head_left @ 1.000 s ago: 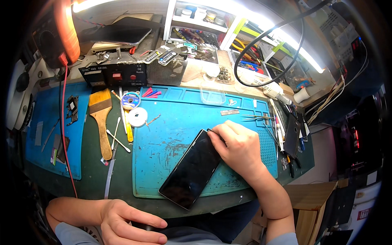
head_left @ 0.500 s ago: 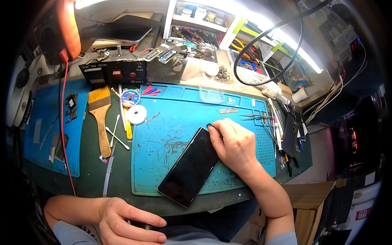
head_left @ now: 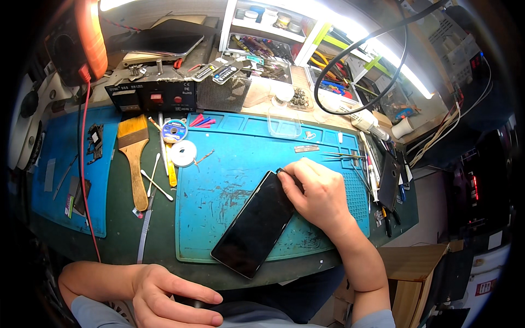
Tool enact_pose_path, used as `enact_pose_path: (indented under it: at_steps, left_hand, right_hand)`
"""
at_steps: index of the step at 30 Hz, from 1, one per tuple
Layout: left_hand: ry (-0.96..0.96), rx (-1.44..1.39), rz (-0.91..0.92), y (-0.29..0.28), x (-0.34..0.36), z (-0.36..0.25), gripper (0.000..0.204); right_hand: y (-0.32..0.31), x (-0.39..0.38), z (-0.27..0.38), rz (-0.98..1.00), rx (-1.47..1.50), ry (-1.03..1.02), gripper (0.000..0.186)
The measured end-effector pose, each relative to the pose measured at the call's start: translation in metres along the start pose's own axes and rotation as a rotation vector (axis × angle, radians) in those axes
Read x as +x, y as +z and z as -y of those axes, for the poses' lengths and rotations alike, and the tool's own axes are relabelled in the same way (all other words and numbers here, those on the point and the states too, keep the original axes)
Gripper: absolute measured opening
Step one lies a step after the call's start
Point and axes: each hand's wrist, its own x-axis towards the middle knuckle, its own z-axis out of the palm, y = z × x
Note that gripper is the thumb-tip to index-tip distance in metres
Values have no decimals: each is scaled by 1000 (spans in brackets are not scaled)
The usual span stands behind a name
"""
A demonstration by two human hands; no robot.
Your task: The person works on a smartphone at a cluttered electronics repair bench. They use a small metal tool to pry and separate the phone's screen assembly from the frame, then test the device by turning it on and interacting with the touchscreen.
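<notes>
While a scuffed blue mat [head_left: 208, 191] is lit by a lamp [head_left: 395, 66], a glossy black phone [head_left: 252, 227] is laid over its near edge, a dark piece [head_left: 280, 170] pinched at its top by the right hand [head_left: 317, 191], a dark object [head_left: 189, 302] held by the left hand [head_left: 167, 295].

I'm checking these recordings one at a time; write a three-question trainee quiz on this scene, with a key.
1. Which hand is at the far end of the black phone?
2. True or false: the wooden-handled brush lies on the same blue mat as the phone.
3. What lies crossed just right of the brush? A) tweezers B) cotton swabs C) pens

Key:
1. The right hand.
2. False; it lies on the green tabletop, left of that mat.
3. B.
</notes>
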Motion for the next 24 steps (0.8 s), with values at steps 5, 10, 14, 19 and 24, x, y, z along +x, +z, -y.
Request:
enact_pose_path:
  at_steps: [5,10,14,19,24]
  left_hand:
    - [10,6,-8,1,-1,2,48]
    - [8,26,-1,1,0,0,47]
    - [13,23,-7,1,0,1,47]
    - [19,25,-3,1,1,1,47]
    - [16,20,-3,1,0,2,48]
  right_hand:
    - [1,1,0,0,-12,-11,14]
    - [1,1,0,3,20,16,13]
    - [0,1,0,15,22,25,13]
    - [-1,2,0,21,28,25,13]
    - [1,2,0,12,-4,11,13]
